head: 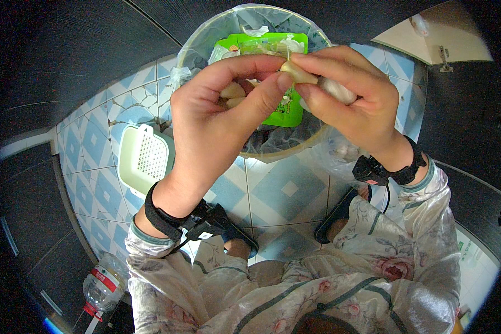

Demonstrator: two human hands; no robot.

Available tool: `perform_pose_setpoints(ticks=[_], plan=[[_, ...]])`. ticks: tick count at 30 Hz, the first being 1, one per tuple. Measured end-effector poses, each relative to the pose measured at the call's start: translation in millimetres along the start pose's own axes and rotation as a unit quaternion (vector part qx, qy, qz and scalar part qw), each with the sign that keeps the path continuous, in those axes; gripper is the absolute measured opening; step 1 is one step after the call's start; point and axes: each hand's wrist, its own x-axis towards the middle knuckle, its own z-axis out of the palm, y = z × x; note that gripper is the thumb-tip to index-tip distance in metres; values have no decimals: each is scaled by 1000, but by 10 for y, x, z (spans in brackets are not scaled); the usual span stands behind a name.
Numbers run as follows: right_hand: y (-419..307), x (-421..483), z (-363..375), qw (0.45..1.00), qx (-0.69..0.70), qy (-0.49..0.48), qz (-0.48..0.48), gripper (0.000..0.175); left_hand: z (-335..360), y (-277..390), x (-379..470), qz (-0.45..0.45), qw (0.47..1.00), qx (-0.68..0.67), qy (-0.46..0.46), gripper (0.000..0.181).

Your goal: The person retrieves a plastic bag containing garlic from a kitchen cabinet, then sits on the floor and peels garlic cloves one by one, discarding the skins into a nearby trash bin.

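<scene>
Between the fingertips of both hands is a garlic clove [299, 75]; a thin strip of skin stands up from its top. My left hand [217, 117] pinches the clove's left end with thumb and forefinger. More pale cloves [233, 92] lie in the curl of its other fingers, partly hidden. My right hand [359, 96] pinches the other end and also keeps a whitish piece of garlic [338, 90] against its palm. Both hands are above a round waste bin [286, 152] lined with clear plastic. Inside the bin are a bright green package [294, 117] and scraps of garlic skin [256, 31].
A pale green basket [129, 167] with a perforated base sits on the tiled floor [290, 190] at left. A clear bag [342, 152] with garlic-like contents rests right of the bin. Dark cabinets surround the spot, one door [446, 35] ajar. A plastic bottle [102, 288] lies lower left.
</scene>
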Motion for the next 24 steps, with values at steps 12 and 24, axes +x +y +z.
perform_pose_setpoints(ticks=[12,24], plan=[[-1,0,9,1000,24,-12,9,34,-54,-14,16,-27,999,-20,-19,16],[25,-10,-10,999,25,-13,17,31,-51,-22,45,-42,998,-41,-20,15]])
